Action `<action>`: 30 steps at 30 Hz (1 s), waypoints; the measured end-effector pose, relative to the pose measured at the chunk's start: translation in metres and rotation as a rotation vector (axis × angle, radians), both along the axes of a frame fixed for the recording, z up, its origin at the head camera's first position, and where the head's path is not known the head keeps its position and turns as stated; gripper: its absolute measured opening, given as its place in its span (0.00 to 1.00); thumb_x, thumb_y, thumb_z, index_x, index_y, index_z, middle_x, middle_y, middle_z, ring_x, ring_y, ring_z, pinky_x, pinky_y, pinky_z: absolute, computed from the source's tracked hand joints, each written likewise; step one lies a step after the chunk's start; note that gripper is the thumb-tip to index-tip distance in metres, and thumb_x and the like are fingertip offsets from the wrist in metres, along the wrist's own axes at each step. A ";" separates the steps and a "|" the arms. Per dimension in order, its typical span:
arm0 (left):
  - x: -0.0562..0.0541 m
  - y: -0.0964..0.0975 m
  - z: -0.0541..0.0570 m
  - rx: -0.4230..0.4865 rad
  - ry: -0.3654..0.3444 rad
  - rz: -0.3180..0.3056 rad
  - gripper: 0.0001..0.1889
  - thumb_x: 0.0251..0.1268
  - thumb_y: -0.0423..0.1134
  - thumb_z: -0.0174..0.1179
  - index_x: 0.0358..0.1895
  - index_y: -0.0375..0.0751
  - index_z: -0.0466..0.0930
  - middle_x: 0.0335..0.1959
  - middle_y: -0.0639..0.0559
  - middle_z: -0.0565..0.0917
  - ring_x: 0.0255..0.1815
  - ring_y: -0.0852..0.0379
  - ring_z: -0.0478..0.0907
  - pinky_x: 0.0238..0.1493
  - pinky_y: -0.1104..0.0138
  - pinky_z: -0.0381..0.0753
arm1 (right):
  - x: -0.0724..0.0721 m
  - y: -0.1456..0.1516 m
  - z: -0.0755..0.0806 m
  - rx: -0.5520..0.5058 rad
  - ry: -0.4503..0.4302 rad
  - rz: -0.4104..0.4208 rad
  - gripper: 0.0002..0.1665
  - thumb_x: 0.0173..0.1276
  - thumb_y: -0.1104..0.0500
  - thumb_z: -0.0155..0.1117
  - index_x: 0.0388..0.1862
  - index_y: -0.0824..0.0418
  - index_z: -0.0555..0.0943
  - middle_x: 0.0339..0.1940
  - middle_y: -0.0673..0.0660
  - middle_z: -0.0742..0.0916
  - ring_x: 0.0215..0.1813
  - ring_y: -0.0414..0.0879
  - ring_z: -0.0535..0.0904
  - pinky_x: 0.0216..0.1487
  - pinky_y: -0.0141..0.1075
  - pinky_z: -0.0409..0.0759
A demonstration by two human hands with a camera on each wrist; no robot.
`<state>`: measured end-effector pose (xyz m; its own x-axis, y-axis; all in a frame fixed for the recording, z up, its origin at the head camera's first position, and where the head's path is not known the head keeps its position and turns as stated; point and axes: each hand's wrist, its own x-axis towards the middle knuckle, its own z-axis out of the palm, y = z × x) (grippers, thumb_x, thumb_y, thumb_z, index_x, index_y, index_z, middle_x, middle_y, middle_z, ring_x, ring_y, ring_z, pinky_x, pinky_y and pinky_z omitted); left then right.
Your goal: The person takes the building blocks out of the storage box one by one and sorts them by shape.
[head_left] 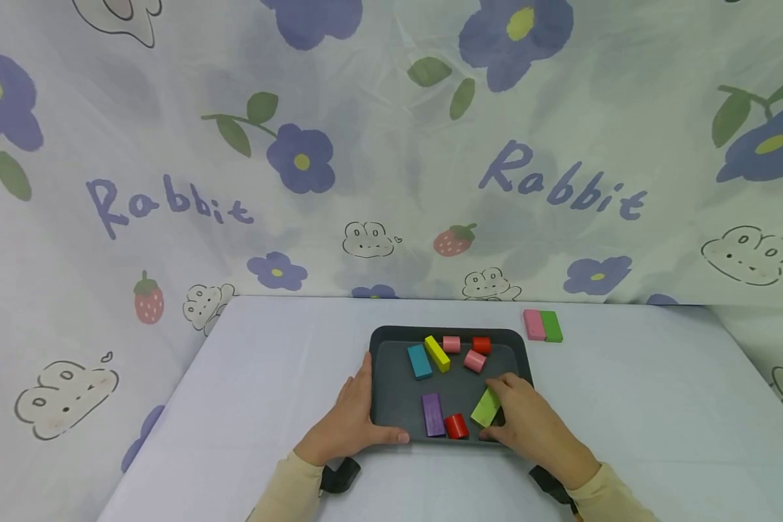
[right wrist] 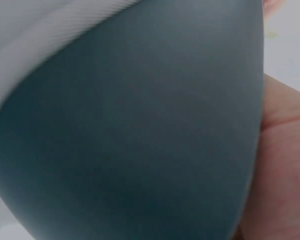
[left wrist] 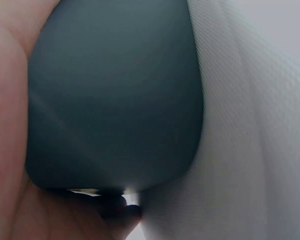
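White tabletop [head_left: 626, 406] borders the dark tray [head_left: 393, 391] all round. The left hand [head_left: 347, 424] spans its near-left corner, thumb and fingers apart; the right hand [head_left: 531, 420], angled inward, pinches a lime-green block [head_left: 486, 408] at near right. A pink block [head_left: 533, 325] lies just outside the far-right corner.

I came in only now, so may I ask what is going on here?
A person's left grip rests against the left side and near edge of a dark tray. The right grip pinches a light green block; whether it is lifted, I cannot tell. In the tray lie a blue block, a yellow block, a purple block, two pink pieces and two red pieces. Outside, a pink block and a green block lie side by side on the table.
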<state>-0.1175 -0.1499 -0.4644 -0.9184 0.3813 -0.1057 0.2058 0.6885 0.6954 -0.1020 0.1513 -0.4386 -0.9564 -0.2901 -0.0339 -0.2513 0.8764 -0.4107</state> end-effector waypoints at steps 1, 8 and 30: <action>0.000 0.000 0.000 0.001 0.000 0.000 0.76 0.45 0.65 0.76 0.79 0.30 0.27 0.82 0.38 0.38 0.82 0.43 0.41 0.79 0.44 0.37 | 0.000 0.000 -0.001 0.002 -0.003 0.000 0.45 0.43 0.52 0.88 0.58 0.72 0.80 0.51 0.62 0.83 0.51 0.53 0.80 0.54 0.47 0.83; 0.000 0.000 0.001 -0.004 0.001 0.000 0.76 0.45 0.65 0.77 0.79 0.30 0.27 0.82 0.38 0.39 0.82 0.42 0.42 0.78 0.44 0.38 | -0.003 0.001 -0.003 0.016 0.000 -0.003 0.47 0.41 0.52 0.89 0.58 0.71 0.80 0.49 0.63 0.82 0.48 0.52 0.78 0.50 0.45 0.84; 0.000 0.000 0.002 -0.001 -0.001 -0.007 0.75 0.46 0.64 0.76 0.79 0.30 0.27 0.82 0.38 0.38 0.82 0.43 0.41 0.79 0.44 0.37 | -0.003 0.008 0.000 -0.013 0.061 0.000 0.43 0.46 0.56 0.86 0.59 0.72 0.79 0.52 0.63 0.80 0.51 0.54 0.77 0.52 0.45 0.84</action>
<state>-0.1171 -0.1502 -0.4623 -0.9157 0.3875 -0.1069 0.2099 0.6878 0.6949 -0.1053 0.1596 -0.4387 -0.9565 -0.2903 0.0279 -0.2762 0.8712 -0.4059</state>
